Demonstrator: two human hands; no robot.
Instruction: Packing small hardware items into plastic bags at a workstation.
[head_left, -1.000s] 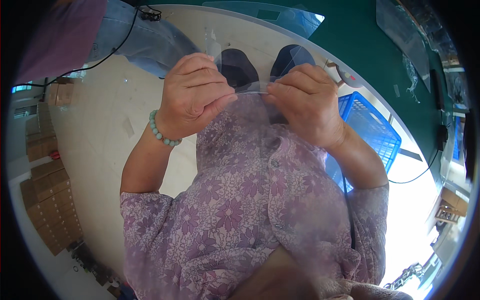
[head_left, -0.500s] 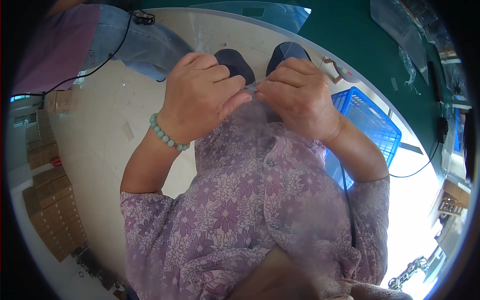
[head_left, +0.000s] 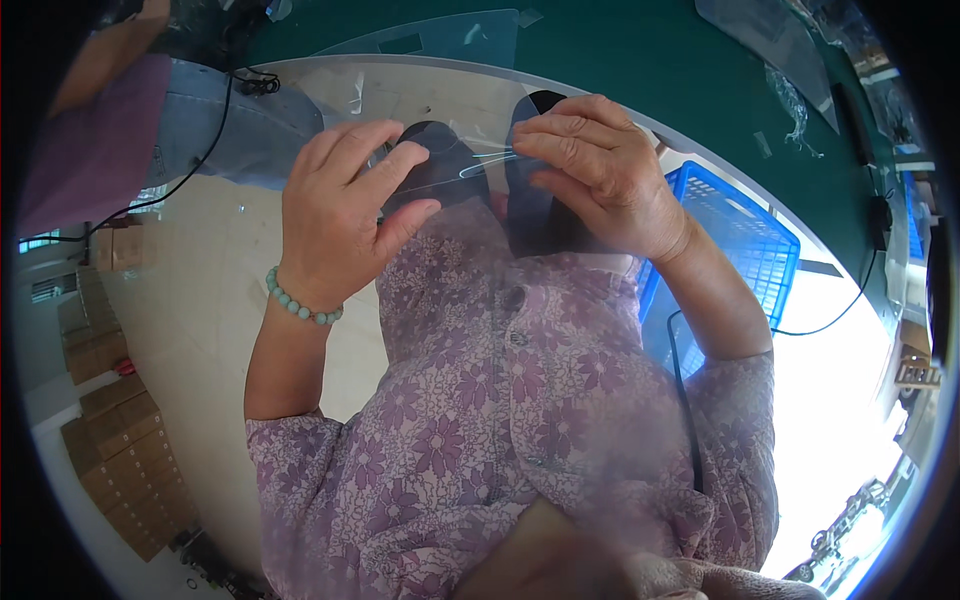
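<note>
A clear plastic sheet (head_left: pixel 488 162), visible mainly by its bright glints and thin edge lines, spans the space between my hands in front of my lap. My right hand (head_left: pixel 605 175) has its fingers bent over the sheet's right side, with the thumb underneath; their exact contact is hard to make out. On the other side, my left hand (head_left: pixel 345 215) has its thumb and fingers spread apart beside the sheet's left part. Whether its far fingers touch the sheet is hidden. A bracelet of pale green beads (head_left: pixel 300 308) circles my left wrist.
A green-topped table (head_left: pixel 640 70) curves across the front, with clear sheets (head_left: pixel 430 45) on it. Right of my legs stands a blue plastic crate (head_left: pixel 740 225). Another person's jeans-clad leg (head_left: pixel 240 125) is at far left, near a black cable (head_left: pixel 200 175). Cardboard boxes (head_left: pixel 120 440) are stacked at left.
My hands have moved apart, the left one farther left. Its pinched fingers have spread. The clear sheet's glints now show between the hands.
</note>
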